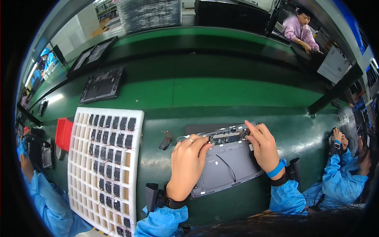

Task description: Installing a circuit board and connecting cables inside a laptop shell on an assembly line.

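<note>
board (pixel 227 137) held at both ends
its left end is clamped by fingers of the left hand (pixel 186 165), its right by the right hand (pixel 263 146), at the shell's far edge.

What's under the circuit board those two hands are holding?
A grey panel seems to be under the circuit board. Its nearer part shows, with a black cable on it. Whatever sits right beneath the board is covered.
</note>
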`<state>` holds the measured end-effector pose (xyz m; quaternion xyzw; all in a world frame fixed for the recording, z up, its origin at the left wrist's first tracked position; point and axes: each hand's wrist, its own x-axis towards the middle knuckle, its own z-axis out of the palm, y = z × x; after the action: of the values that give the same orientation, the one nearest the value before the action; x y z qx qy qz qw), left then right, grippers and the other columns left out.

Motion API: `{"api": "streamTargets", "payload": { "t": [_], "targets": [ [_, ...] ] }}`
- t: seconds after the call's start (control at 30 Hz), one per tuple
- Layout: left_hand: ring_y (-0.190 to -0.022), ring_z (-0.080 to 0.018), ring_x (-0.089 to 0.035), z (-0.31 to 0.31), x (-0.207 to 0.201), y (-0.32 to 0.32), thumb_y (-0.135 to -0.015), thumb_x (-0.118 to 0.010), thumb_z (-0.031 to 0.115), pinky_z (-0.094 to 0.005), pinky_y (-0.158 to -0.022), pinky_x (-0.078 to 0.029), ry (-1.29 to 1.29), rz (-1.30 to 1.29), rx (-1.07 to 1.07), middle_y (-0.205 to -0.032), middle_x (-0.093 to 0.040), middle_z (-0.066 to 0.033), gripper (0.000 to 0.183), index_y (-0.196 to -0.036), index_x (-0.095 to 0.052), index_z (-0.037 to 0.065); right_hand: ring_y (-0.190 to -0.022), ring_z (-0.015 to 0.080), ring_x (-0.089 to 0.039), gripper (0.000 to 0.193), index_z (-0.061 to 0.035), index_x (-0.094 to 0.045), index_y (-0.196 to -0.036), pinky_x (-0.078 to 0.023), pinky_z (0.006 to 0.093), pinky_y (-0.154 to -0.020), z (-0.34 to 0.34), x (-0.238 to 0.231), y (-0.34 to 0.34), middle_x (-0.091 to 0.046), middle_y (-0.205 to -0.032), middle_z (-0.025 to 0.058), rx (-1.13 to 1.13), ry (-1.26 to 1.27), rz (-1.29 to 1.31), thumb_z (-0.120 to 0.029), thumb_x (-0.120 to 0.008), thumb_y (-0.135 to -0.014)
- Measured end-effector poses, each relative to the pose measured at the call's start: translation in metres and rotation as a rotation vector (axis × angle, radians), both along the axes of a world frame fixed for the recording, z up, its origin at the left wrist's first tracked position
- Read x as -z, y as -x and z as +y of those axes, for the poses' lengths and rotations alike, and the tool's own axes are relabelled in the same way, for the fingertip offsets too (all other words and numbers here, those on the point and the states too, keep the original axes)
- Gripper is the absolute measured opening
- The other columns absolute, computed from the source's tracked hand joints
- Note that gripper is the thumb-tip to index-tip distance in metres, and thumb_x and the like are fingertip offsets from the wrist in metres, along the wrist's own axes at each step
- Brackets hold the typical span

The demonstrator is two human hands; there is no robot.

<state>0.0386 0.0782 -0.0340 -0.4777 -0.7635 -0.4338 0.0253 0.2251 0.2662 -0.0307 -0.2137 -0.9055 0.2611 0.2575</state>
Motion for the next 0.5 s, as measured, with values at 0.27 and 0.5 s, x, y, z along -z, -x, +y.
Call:
{"api": "streamTargets", "payload": {
  "t": [0.27,0.5],
  "targets": [
    [-0.071,-0.0206,-0.059,-0.007,-0.007,0.002,-0.092,-0.083,0.004,-0.0345,-0.066,-0.050,0.066,-0.236,0.096,-0.092,-0.074,-0.0072,0.036,-0.128,-0.079,0.005,-0.087,0.0290,-0.065,0.051,-0.0035,-0.069,-0.146,-0.055,0.0381,-0.079,0.000,0.000,0.002,-0.063,-0.104,0.0138,-0.021,0.033,0.034,0.009,-0.072,-0.097],
    [-0.071,-0.0196,-0.059,-0.003,-0.009,0.001,-0.092,-0.082,0.002,-0.0329,-0.066,-0.049,0.060,-0.278,0.094,-0.091,-0.073,-0.0076,0.034,-0.126,-0.081,0.005,-0.085,0.0264,-0.066,0.046,-0.0031,-0.072,-0.141,-0.055,0.0362,-0.077,0.004,0.002,0.002,-0.064,-0.106,0.0119,-0.030,0.076,0.028,0.007,-0.073,-0.096]
  ]
}}
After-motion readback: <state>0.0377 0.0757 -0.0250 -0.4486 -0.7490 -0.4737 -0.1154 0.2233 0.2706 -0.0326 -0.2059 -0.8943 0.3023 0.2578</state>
